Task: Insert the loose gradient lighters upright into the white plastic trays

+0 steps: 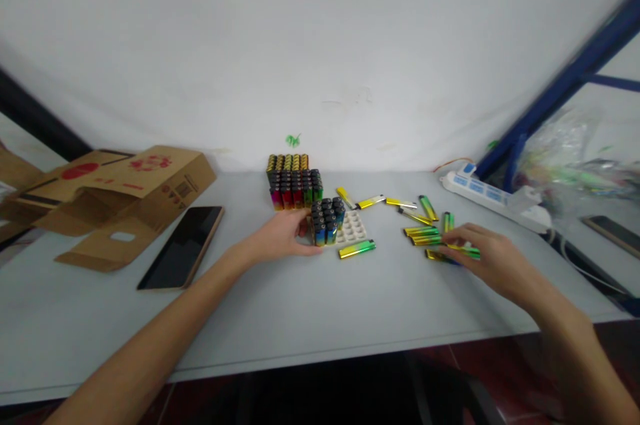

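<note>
My left hand [284, 235] grips the left side of a white tray [353, 227] with round-edged slots. Blue-green lighters [327, 215] with black tops stand upright in its left part, while the slots on the right show bare. My right hand [487, 253] is closed, fingertips pinching a yellow-green lighter [469, 251] at the right-hand pile. Several loose yellow-green lighters [423, 233] lie beside those fingers. Another lighter [357, 249] lies just in front of the tray. Behind the tray stand packed rows of coloured lighters [295, 185].
An opened cardboard box [170, 175] lies at the left, with a dark phone or tablet [183, 248] next to it. A white power strip [495, 198] runs along the right, near a blue metal frame [555, 88] and clear plastic bags [565, 145]. The wall closes off the table's back.
</note>
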`<state>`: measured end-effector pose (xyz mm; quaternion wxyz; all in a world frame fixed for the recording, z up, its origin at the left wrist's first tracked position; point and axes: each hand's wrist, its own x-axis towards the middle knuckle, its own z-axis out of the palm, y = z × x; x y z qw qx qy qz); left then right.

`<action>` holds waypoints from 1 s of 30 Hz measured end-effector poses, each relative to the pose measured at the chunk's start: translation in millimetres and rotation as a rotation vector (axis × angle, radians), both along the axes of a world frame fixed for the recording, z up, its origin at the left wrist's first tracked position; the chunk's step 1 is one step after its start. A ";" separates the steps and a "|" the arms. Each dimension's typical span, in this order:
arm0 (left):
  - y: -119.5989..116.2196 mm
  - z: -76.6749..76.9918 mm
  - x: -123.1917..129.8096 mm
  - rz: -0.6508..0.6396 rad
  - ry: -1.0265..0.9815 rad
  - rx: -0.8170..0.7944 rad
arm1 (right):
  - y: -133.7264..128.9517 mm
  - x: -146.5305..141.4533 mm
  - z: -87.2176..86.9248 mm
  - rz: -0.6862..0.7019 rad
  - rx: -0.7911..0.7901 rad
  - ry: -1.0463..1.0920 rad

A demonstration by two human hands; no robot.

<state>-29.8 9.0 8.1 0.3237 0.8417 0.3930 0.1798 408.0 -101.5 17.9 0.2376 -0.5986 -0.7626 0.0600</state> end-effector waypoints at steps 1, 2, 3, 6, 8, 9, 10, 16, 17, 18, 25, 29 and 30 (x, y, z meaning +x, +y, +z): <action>-0.1 -0.1 0.2 0.001 0.001 -0.002 | -9.5 8.1 -8.4 0.002 -0.001 -0.028; -0.1 -0.2 0.4 0.004 0.003 -0.001 | -17.4 14.2 -16.6 -0.001 0.016 -0.048; 0.0 -0.4 0.4 0.008 0.009 0.003 | -23.7 18.3 -24.0 -0.011 0.039 -0.060; 0.5 -0.7 0.1 0.023 0.037 0.024 | -33.0 19.6 -37.3 -0.029 0.100 -0.072; 0.8 -0.5 -0.2 0.020 0.043 0.028 | -33.9 13.6 -36.5 -0.030 0.117 -0.052; 0.8 -0.2 -0.3 0.016 0.042 0.028 | -33.5 9.1 -33.7 -0.039 0.113 -0.026; 0.7 0.3 -0.3 0.013 0.039 0.029 | -32.8 3.9 -29.7 -0.056 0.099 0.014; -1.0 2.9 0.5 0.006 0.035 0.022 | -14.4 -39.9 -5.4 -0.171 0.023 0.463; -1.0 2.8 0.5 0.007 0.036 0.022 | -8.7 -48.6 -3.2 -0.164 0.012 0.568; -0.9 2.5 0.4 0.009 0.034 0.023 | -2.7 -57.4 -1.3 -0.155 -0.010 0.667; 0.7 -1.4 -0.8 0.008 0.023 0.036 | 33.6 -113.7 19.0 0.031 -0.240 1.230; 0.6 -1.2 -1.1 0.006 0.025 0.032 | 57.9 -133.1 36.9 0.151 -0.380 1.362; 0.5 -1.1 -1.1 0.006 0.022 0.026 | 65.4 -136.1 39.8 0.170 -0.375 1.345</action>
